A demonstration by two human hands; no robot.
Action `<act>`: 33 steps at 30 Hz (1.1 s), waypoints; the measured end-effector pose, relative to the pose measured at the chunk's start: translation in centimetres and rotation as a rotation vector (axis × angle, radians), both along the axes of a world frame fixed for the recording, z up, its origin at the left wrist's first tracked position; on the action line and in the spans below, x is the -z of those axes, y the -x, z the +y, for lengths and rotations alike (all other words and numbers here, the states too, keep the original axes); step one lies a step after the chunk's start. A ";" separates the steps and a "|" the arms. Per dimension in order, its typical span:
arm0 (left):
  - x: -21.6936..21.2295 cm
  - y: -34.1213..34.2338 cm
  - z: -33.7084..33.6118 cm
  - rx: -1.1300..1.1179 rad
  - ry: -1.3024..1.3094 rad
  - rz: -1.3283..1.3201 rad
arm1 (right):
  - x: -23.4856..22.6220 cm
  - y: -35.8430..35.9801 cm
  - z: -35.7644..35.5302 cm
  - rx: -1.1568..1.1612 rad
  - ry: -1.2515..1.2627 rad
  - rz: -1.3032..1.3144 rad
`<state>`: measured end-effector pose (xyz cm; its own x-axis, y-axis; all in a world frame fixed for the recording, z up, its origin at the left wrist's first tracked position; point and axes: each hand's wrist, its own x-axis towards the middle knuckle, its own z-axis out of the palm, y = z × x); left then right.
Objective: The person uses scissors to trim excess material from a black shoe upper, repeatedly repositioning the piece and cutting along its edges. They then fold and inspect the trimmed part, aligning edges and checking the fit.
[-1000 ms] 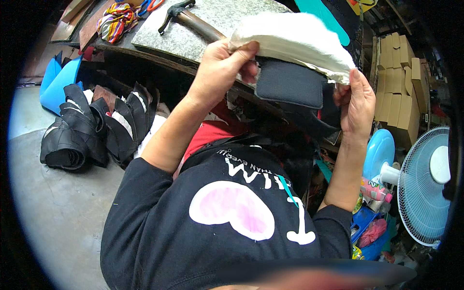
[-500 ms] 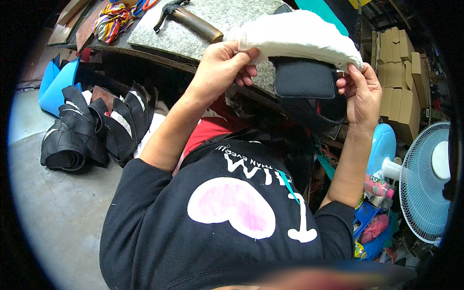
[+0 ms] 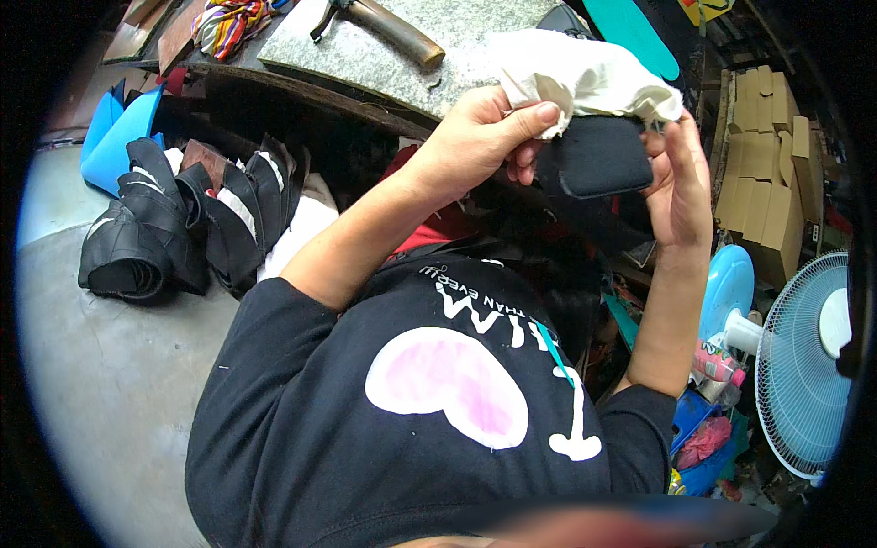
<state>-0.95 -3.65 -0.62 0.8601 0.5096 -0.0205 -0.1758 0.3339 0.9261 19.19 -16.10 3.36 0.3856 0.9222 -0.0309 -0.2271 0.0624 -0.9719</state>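
Observation:
A white cloth (image 3: 603,78) is stretched over the top of a black padded piece (image 3: 603,155), rounded at its lower corners. My left hand (image 3: 493,132) pinches the bunched left end of the cloth between thumb and fingers. At the opposite side, my right hand (image 3: 681,178) is closed about the right edge of the padded piece, its fingertips close under the cloth's right end. Below hang dark parts too shadowed to tell. Just beyond my hands lies a grey stone slab (image 3: 375,64), bearing a hammer (image 3: 397,35) with a wooden handle.
Black rolled strips (image 3: 137,260) and blue sheets (image 3: 123,137) sit on the left. A striped cloth bundle (image 3: 228,26) lies at the bench's far left. On the right stand brown cardboard boxes (image 3: 758,192) and a fan (image 3: 804,365). A teal sole-shaped piece (image 3: 630,36) lies beyond the cloth.
My left hand has moved right, bunching the cloth that was stretched wider before. My right hand has shifted from the cloth's end to the black piece's edge. The view has tilted slightly.

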 end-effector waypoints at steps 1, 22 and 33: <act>-0.1 0.0 -0.1 -0.012 -0.022 0.001 | 0.1 0.0 0.3 0.073 -0.006 -0.044; -0.2 0.1 -0.7 -0.109 0.142 -0.091 | 0.7 3.0 0.0 0.037 -0.028 -0.046; -0.9 1.3 -0.6 -0.130 0.082 -0.125 | -0.8 1.2 -1.4 0.034 0.203 -0.200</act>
<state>-2.27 -4.28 0.24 0.7855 0.6179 0.0363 -0.3345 0.3744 0.8648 17.98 -17.50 4.21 0.4332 0.8912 -0.1343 -0.0308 -0.1343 -0.9905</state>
